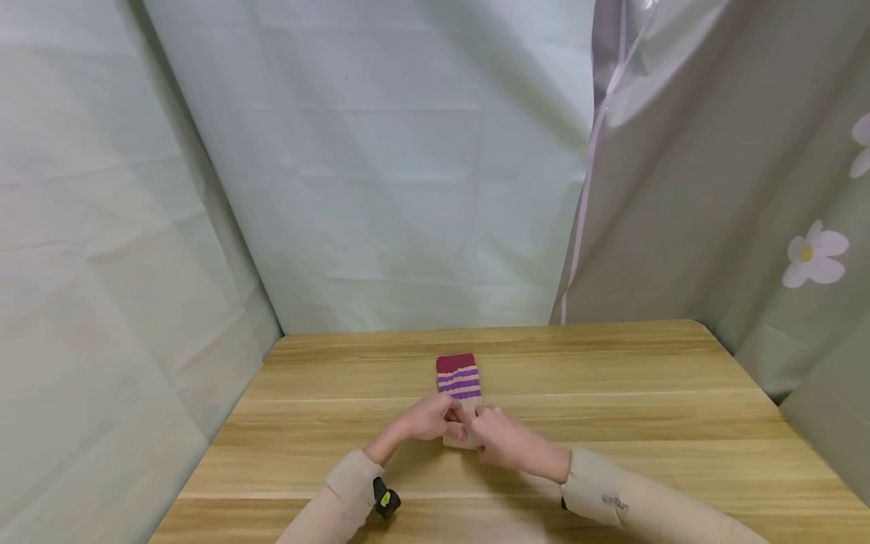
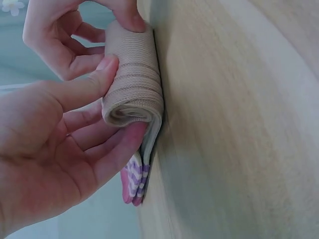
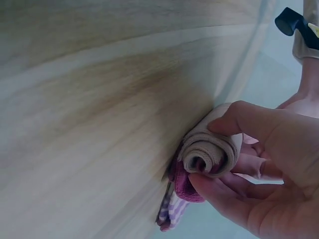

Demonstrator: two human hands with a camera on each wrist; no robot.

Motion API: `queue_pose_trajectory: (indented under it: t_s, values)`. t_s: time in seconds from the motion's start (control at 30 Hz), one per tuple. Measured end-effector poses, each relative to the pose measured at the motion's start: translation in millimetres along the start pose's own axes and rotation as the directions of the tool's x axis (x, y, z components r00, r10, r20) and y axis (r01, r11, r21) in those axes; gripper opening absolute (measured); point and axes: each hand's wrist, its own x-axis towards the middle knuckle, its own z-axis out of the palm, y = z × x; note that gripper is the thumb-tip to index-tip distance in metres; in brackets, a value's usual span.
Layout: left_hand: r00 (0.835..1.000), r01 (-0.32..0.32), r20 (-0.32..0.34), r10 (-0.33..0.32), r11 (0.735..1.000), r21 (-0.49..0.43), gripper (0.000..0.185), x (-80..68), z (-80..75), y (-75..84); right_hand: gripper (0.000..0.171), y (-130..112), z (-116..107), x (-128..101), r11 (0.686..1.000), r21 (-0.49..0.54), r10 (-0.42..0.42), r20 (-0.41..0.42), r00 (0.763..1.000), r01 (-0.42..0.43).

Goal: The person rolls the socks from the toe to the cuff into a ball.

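Note:
A sock [image 1: 458, 380] lies on the wooden table [image 1: 612, 423], beige at the near end, with purple stripes and a magenta cuff at the far end. Its beige near end is rolled into a tight coil [image 2: 133, 84] [image 3: 209, 149]. My left hand [image 1: 431, 420] [image 2: 60, 149] pinches the left side of the roll between thumb and fingers. On the right side my right hand [image 1: 501, 438] [image 3: 264, 169] grips the roll the same way. The two hands meet over the roll in the head view and hide most of it there.
Pale green sheeting [image 1: 381, 166] walls the table at the back and left. A grey curtain with white flowers [image 1: 814, 253] hangs at the right. A small black device [image 1: 384, 499] sits at my left wrist. Beige sleeves [image 1: 612, 502] cover both forearms.

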Motion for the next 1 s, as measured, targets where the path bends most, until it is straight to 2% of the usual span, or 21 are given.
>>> queue_pose_trajectory:
  t_s: [0.07, 0.13, 0.2, 0.3, 0.4, 0.5, 0.57, 0.67, 0.73, 0.83, 0.9, 1.0]
  values:
    - [0.999, 0.035, -0.005, -0.035, 0.999, -0.022, 0.017, -0.2, 0.3, 0.3, 0.05, 2, 0, 0, 1.0, 0.009, 0.0, 0.008, 1.0, 0.0]
    - [0.999, 0.045, -0.007, -0.046, 0.998, -0.035, 0.021, -0.3, 0.4, 1.0, 0.059, 5, 0, 1, 1.0, 0.022, -0.008, 0.014, 1.0, 0.007]
    - [0.999, 0.032, -0.004, -0.032, 0.998, -0.049, 0.021, 0.1, 0.4, 1.4, 0.055, 6, -2, 1, 0.998, 0.063, -0.017, 0.014, 1.0, 0.016]
    - [1.0, 0.011, 0.015, -0.01, 0.997, -0.072, 0.017, 0.5, 0.1, 1.5, 0.056, 8, -3, 0, 0.993, 0.118, -0.031, 0.0, 1.0, 0.031]
    - [0.999, -0.004, 0.041, 0.007, 0.997, -0.072, 0.011, 0.3, 0.5, 1.3, 0.043, 9, -3, 0, 0.991, 0.128, -0.047, -0.027, 0.999, 0.05]
    - [0.998, -0.039, 0.048, 0.04, 0.999, -0.017, 0.012, 0.0, 1.6, 3.0, 0.027, 9, -3, 1, 0.993, 0.102, -0.054, -0.039, 0.998, 0.057]
    - [0.995, -0.095, 0.029, 0.092, 0.99, 0.102, 0.015, -0.8, 2.9, 4.7, 0.022, 8, -2, 3, 0.996, 0.073, -0.051, -0.03, 0.998, 0.054]
    - [0.989, -0.139, -0.013, 0.15, 0.946, 0.293, 0.017, -2.1, 5.4, 8.8, 0.023, 7, -2, 4, 0.998, 0.054, -0.033, -0.01, 0.999, 0.033]
    - [0.987, -0.139, -0.027, 0.159, 0.922, 0.362, 0.018, -2.9, 6.9, 11.4, 0.03, 6, -3, 5, 0.998, 0.057, -0.015, 0.003, 1.0, 0.015]
    - [0.99, -0.122, -0.024, 0.137, 0.941, 0.316, 0.017, -3.7, 8.3, 14.7, 0.039, 3, -6, 4, 0.997, 0.076, 0.009, 0.009, 1.0, -0.01]
    - [0.991, -0.119, -0.026, 0.131, 0.953, 0.278, 0.018, -4.1, 9.0, 16.8, 0.039, 1, -8, 4, 0.998, 0.061, 0.019, 0.012, 1.0, -0.02]
    - [0.989, -0.113, -0.058, 0.138, 0.942, 0.315, 0.022, -5.2, 11.9, 20.0, 0.034, -1, -10, 4, 1.0, 0.006, 0.004, 0.013, 1.0, -0.005]
